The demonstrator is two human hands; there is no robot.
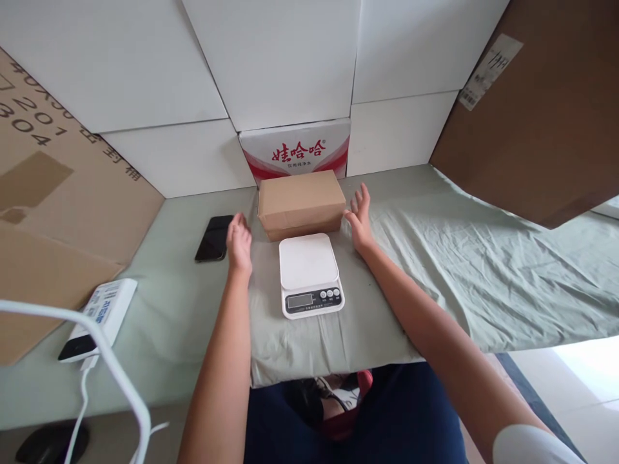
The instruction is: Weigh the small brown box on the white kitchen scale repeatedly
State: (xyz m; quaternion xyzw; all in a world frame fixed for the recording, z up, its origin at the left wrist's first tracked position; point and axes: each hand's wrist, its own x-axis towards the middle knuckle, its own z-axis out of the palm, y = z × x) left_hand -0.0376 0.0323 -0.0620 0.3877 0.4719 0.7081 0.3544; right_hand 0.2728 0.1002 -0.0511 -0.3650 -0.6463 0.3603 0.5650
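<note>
1. At far left, we log a large brown cardboard sheet (53,212) with dark printed digits, leaning over the edge of the table (178,303).
2. Below it, on the pale table surface, we note a white power bank (99,318) with blue lettering and a dark end; a white cable (80,393) runs from it toward the lower edge of the view.
3. Next, a black smartphone (213,238) lies face up and flat, just left of our left hand.
4. Our left hand (239,243) hovers palm inward with fingers loosely spread, gripping nothing; it sits near the left end of the brown box, apart from it.
5. At centre, the closed brown cardboard box (300,203) rests on the grey-green cloth (483,270), between our two hands and directly behind the scale.
6. Just in front of the box stands a white digital kitchen scale (309,274); its platform is bare, its display and three round buttons face us.
7. Behind the box, a white and red carton (294,149) with red Chinese characters stands against white wall panels (271,58).
8. Our right hand (358,216) is spread, fingers released, at the right end of the box; we cannot tell whether it touches.
9. At far right, a second brown cardboard panel (536,122) with a white label overhangs the rumpled cloth.
</note>
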